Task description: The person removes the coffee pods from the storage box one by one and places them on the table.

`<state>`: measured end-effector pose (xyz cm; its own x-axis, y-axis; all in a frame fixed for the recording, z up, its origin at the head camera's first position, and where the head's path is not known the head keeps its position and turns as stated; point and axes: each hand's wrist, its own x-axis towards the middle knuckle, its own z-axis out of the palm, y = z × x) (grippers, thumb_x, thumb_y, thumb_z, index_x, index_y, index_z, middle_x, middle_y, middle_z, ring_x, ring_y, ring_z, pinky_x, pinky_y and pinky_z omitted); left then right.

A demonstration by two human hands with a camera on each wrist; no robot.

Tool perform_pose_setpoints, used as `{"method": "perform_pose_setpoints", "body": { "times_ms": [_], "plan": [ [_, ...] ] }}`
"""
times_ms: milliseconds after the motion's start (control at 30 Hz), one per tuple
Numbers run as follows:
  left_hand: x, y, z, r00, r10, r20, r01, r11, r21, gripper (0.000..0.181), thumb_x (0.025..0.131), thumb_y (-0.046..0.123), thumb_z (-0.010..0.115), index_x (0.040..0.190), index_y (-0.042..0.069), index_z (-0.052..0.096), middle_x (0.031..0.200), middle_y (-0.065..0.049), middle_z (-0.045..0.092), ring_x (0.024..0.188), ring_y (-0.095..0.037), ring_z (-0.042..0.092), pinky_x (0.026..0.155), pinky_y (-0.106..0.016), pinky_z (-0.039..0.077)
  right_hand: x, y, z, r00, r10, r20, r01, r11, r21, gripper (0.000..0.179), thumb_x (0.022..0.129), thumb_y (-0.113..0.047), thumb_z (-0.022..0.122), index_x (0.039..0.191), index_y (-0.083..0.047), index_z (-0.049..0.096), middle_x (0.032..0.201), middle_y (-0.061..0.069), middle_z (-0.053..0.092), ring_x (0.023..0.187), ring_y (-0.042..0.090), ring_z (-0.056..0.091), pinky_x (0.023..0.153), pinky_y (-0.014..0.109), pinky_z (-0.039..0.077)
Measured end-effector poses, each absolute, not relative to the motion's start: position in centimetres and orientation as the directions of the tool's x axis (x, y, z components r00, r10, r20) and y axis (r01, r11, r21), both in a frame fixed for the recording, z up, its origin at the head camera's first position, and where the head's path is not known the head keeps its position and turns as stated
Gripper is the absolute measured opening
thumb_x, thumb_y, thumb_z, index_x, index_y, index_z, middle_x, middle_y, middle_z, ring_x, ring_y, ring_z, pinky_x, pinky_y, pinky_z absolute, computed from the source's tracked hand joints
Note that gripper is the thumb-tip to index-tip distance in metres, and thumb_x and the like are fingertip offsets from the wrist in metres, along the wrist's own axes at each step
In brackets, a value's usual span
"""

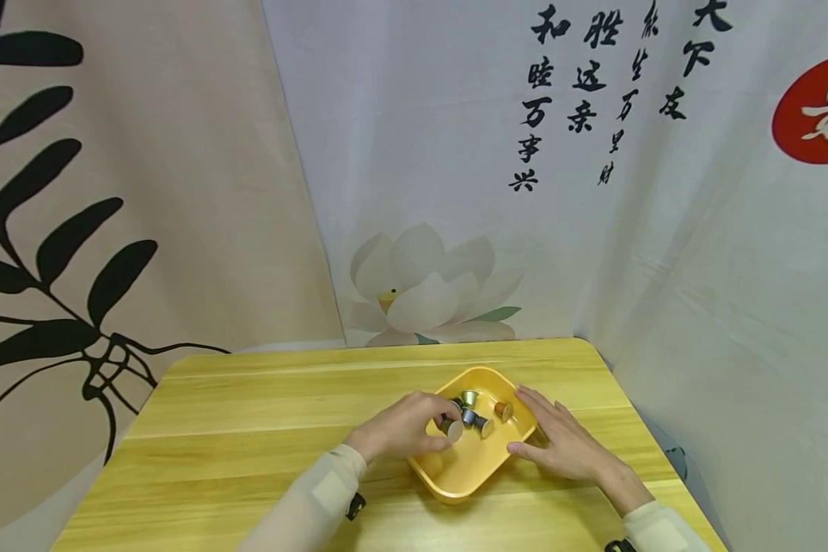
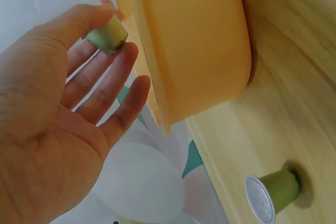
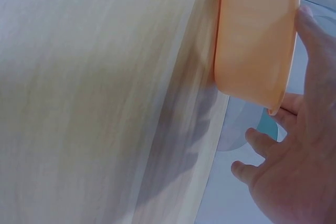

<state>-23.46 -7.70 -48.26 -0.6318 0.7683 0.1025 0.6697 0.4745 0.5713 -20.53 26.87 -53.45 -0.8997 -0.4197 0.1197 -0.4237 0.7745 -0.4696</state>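
Note:
A yellow-orange plastic bin (image 1: 465, 475) sits turned at an angle on the table, with several small coffee capsules inside. Among them are a green-gold capsule (image 1: 469, 398), a blue one (image 1: 468, 416) and an orange-brown one (image 1: 503, 411). Over the bin's left side, my left hand (image 1: 414, 422) pinches a green coffee capsule (image 2: 107, 35) between thumb and fingertips; its other fingers are spread. At the bin's right corner my right hand (image 1: 566, 445) touches the rim with its thumb and fingertips, the fingers mostly straight and apart.
Another green capsule (image 2: 278, 192) with a silver lid stands on the wooden table (image 1: 248, 429) in the left wrist view; the head view does not show it. Behind the table's far edge hangs a printed cloth (image 1: 441, 153), and another pale cloth (image 1: 745, 307) hangs along the right.

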Motion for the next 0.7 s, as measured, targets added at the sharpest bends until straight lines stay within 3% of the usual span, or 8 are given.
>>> {"method": "perform_pose_setpoints", "body": {
  "times_ms": [233, 433, 700],
  "plan": [
    [-23.3, -8.8, -47.8, -0.640, 0.759, 0.120, 0.643, 0.442, 0.625, 0.030, 0.101, 0.009, 0.083, 0.130, 0.010, 0.079, 0.131, -0.003, 0.082, 0.110, -0.018, 0.079, 0.099, -0.037, 0.069, -20.5, 26.8, -53.4, -0.900, -0.420, 0.121, -0.424, 0.773, -0.471, 0.101, 0.103, -0.064, 0.075, 0.177, -0.009, 0.034, 0.187, 0.014, 0.032, 0.170, 0.046, 0.037, 0.132, 0.084, 0.025],
    [-23.3, -9.5, -47.8, -0.670, 0.734, 0.110, 0.606, 0.455, 0.653, 0.033, 0.100, 0.011, 0.085, 0.132, 0.010, 0.079, 0.136, -0.006, 0.082, 0.109, -0.016, 0.078, 0.095, -0.040, 0.070, -20.5, 26.8, -53.5, -0.900, -0.420, 0.115, -0.422, 0.772, -0.475, 0.101, 0.104, -0.064, 0.075, 0.178, -0.010, 0.033, 0.187, 0.014, 0.031, 0.170, 0.047, 0.036, 0.132, 0.084, 0.024],
    [-22.9, -10.6, -47.7, -0.701, 0.707, 0.091, 0.555, 0.461, 0.693, 0.035, 0.100, 0.013, 0.085, 0.134, 0.015, 0.078, 0.133, 0.000, 0.082, 0.110, -0.014, 0.077, 0.095, -0.032, 0.067, -20.5, 26.7, -53.4, -0.898, -0.423, 0.120, -0.426, 0.769, -0.476, 0.100, 0.104, -0.063, 0.075, 0.177, -0.008, 0.033, 0.187, 0.015, 0.031, 0.169, 0.047, 0.036, 0.132, 0.084, 0.023]
  ]
}}
